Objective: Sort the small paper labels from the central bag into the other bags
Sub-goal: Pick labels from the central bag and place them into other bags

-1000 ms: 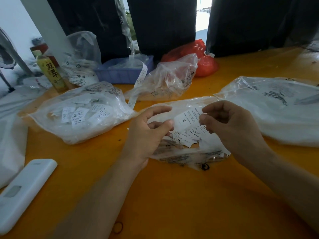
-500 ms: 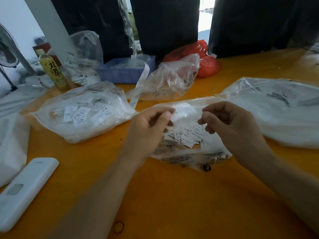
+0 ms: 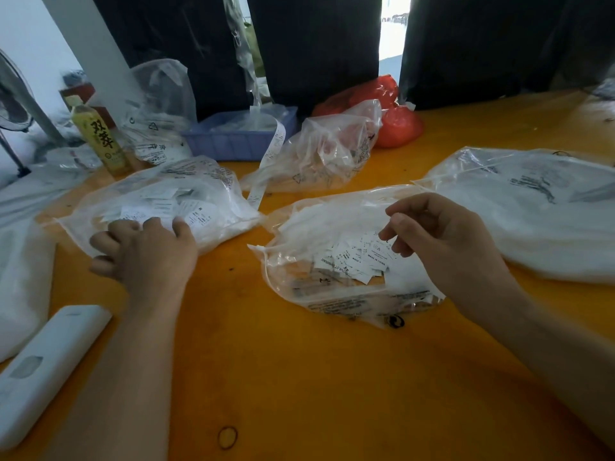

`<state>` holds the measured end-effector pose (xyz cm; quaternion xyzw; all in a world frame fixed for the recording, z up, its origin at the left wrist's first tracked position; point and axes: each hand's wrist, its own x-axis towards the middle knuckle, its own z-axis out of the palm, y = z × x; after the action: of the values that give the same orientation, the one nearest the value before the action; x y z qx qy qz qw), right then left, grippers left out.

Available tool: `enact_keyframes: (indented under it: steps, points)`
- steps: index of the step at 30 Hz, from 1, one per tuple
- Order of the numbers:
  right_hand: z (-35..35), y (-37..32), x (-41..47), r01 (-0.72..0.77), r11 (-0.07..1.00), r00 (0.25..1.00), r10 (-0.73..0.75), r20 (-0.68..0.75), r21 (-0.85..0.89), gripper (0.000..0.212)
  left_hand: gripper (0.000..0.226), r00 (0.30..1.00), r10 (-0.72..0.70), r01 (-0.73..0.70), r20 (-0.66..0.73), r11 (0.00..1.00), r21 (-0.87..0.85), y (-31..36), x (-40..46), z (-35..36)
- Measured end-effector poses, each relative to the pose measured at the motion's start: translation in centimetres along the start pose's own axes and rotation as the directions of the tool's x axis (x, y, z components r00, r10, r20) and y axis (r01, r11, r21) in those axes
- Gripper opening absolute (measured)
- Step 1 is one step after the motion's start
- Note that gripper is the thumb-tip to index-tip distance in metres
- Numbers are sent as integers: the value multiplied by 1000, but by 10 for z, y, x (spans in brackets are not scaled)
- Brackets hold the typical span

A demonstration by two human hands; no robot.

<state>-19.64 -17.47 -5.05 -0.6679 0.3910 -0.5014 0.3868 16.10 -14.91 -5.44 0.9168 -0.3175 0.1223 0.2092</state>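
**Hands over the label bags on an orange table**

The work surface is a glossy orange table [image 3: 299,377] with a dark knot mark near its front edge. Behind it hang dark curtains [image 3: 316,44], with a bright gap of daylight between two of them, and a white wall and pillar stand at the far left beside part of a fan. Along the back of the table stand a green-labelled drink bottle [image 3: 98,138], an upright clear bag [image 3: 159,108], a blue plastic tray [image 3: 239,138] with a printed paper strip [image 3: 271,161] trailing out of it, a crumpled clear bag [image 3: 319,151] and a red bag [image 3: 392,118]. A white remote control [image 3: 46,371] lies at the front left.

The central bag [image 3: 332,267] lies open in the middle, with a heap of small paper labels [image 3: 359,257] showing inside. The left bag [image 3: 166,204] sits just beside it and already holds white labels; the right bag [image 3: 532,214] lies broad and flat across the right side.

The left hand [image 3: 146,257] is palm down at the near edge of the left bag, fingers bent and slightly spread, their tips touching the plastic; whether a label sits under them cannot be told. The right hand [image 3: 446,244] hovers above the central bag's labels, fingers loosely curled, thumb and forefinger drawn close; nothing is plainly seen between them
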Motion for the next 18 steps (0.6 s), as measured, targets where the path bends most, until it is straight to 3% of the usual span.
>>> enact_keyframes:
  steps: [3, 7, 11, 13, 16, 18]
  points:
    - [-4, 1, 3, -3, 997, 999, 0, -40, -73, 14, 67, 1000, 14, -13, -17, 999, 39, 1, -1, 1]
    - [-14, 6, 9, -5, 869, 1000, -3, -14, -494, 10, 74, 997, 47, -47, -56, 999, 3, 4, -6, -3]
    - [-21, -1, 10, 106, 744, 994, -104, 43, -659, 8, 59, 944, 211, -257, -252, 952, -166, 25, -25, -11]
    - [-23, -9, 11, 168, 737, 978, -210, 14, -654, 10, 53, 869, 339, -442, -361, 858, -261, 42, -42, -14]
    - [-37, -17, 18, 162, 704, 941, -320, -105, -692, 11, 46, 700, 553, -713, -451, 581, -394, 66, -74, -24]
    - [-61, -11, 29, 7, 536, 960, -239, -144, -844, 12, 40, 590, 668, -794, -454, 377, -477, 76, -95, -28]
